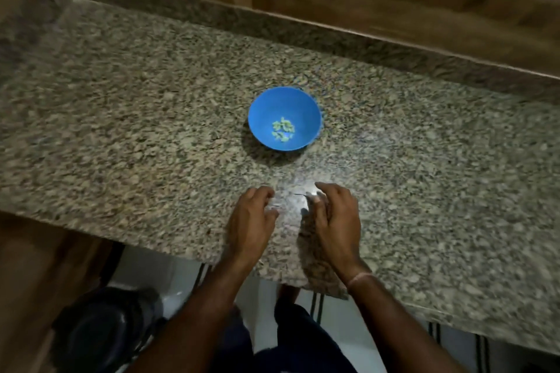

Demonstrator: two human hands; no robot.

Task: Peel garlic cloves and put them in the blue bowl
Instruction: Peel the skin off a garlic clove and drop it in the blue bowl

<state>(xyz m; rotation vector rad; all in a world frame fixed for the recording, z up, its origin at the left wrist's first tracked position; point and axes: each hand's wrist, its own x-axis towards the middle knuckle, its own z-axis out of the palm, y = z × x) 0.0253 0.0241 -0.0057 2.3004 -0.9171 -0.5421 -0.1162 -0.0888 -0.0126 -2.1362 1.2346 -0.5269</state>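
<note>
The blue bowl [285, 100] stands on the granite counter [136, 118] and holds several pale peeled garlic cloves [282, 129] at its bottom. Both my hands are below the bowl, near the counter's front edge. My left hand [251, 218] has its fingers loosely curled down onto the stone, and I see nothing in it. My right hand [336, 215] is a short gap to the right, with its forefinger reaching forward and its thumb tucked under. A bright, blurred patch [291, 206] lies between the hands. Whether the right hand pinches something there I cannot tell.
A raised granite ledge [303, 27] runs along the back of the counter, with wood panelling behind it. Below the front edge I see a white floor and a dark round object [103, 333] at the lower left. The whole frame is motion-blurred.
</note>
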